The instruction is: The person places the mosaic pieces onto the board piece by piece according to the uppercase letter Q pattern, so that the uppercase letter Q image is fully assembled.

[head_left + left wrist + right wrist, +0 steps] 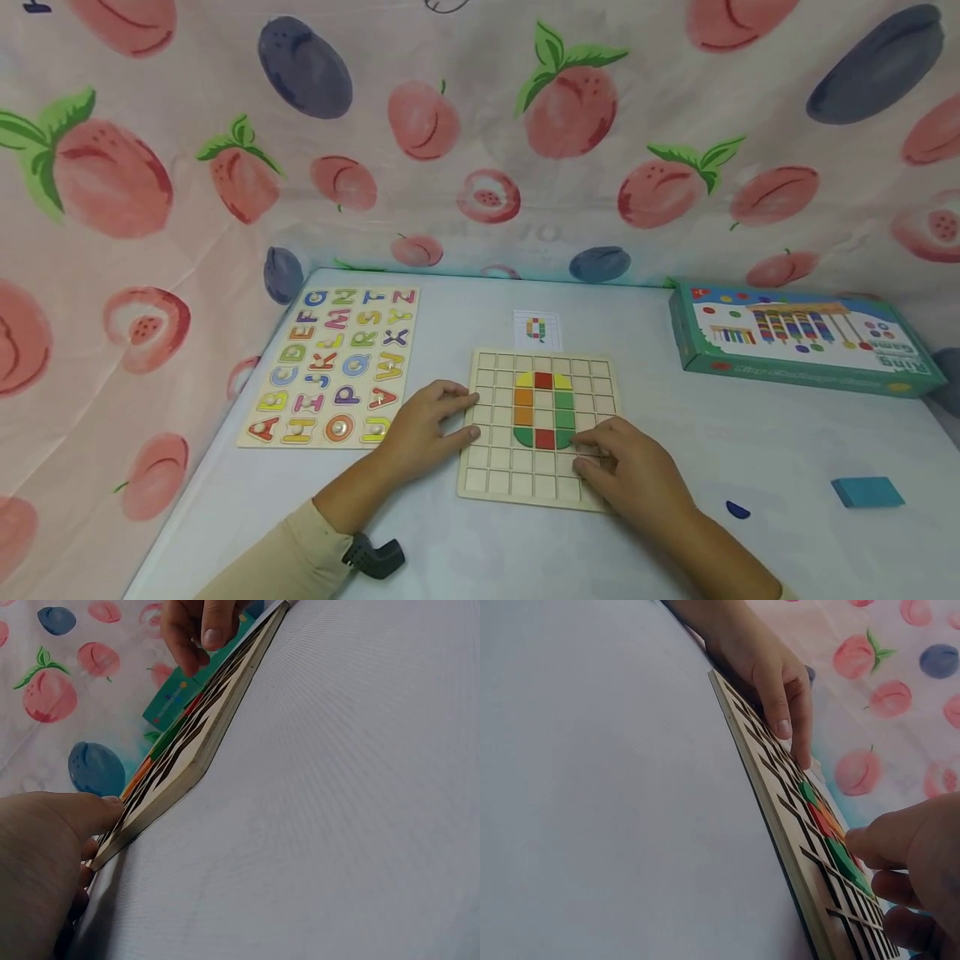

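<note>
A wooden grid board [487,482] lies on the table with a ring of coloured pieces set in its cells. Yellow corners and a red square [543,381] form its top, orange squares [522,406] the left side, green squares [564,410] the right. Along the bottom, a red square [544,438] sits between green rounded corners. My left hand [423,429] holds the board's left edge, thumb over the top in the left wrist view. Over the lower right cells, my right hand [637,471] has its index fingertip at the green corner piece [564,438]; no piece shows between its fingers.
A pattern card [553,332] lies behind the board. An alphabet board [288,382] is at the left, a green game box [795,379] at the back right. On the right lie a dark blue curved piece [738,509] and a teal block [867,492].
</note>
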The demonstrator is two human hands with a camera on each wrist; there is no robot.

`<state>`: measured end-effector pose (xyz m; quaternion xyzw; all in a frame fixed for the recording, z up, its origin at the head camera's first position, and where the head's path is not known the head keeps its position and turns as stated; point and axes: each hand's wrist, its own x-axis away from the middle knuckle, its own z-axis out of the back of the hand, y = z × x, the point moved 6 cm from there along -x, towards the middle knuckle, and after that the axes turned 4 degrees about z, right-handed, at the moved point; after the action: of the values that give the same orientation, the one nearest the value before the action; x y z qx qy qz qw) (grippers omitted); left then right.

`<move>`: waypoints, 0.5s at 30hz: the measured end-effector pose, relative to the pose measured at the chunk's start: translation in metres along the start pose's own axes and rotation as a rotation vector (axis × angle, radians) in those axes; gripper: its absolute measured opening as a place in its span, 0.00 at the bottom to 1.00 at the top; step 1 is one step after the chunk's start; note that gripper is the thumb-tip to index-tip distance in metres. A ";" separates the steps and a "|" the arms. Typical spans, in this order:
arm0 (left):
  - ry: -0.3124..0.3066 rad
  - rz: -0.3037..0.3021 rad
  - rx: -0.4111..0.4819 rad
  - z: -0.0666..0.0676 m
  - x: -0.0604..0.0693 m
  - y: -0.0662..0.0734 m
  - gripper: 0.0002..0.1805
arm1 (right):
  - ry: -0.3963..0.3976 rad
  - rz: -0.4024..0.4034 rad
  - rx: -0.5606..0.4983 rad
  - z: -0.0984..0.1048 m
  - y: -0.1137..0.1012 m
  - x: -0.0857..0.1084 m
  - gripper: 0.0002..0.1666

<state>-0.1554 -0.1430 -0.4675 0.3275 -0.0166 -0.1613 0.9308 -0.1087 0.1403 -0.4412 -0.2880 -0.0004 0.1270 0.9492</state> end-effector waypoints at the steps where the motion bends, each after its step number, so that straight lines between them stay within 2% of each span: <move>1: 0.000 -0.001 0.000 0.000 0.000 0.000 0.28 | -0.001 -0.005 0.000 0.002 0.001 0.003 0.14; 6: 0.002 0.003 -0.006 0.000 0.000 -0.001 0.27 | 0.012 -0.011 0.007 0.015 0.008 0.015 0.14; 11: 0.001 0.002 -0.008 0.000 0.000 0.000 0.27 | 0.058 -0.005 0.031 0.030 0.020 0.028 0.14; 15: -0.003 0.006 -0.003 0.000 0.000 0.001 0.27 | 0.054 -0.073 0.055 0.040 0.037 0.041 0.15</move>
<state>-0.1551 -0.1426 -0.4670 0.3257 -0.0188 -0.1593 0.9318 -0.0813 0.2017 -0.4313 -0.2647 0.0182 0.0846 0.9604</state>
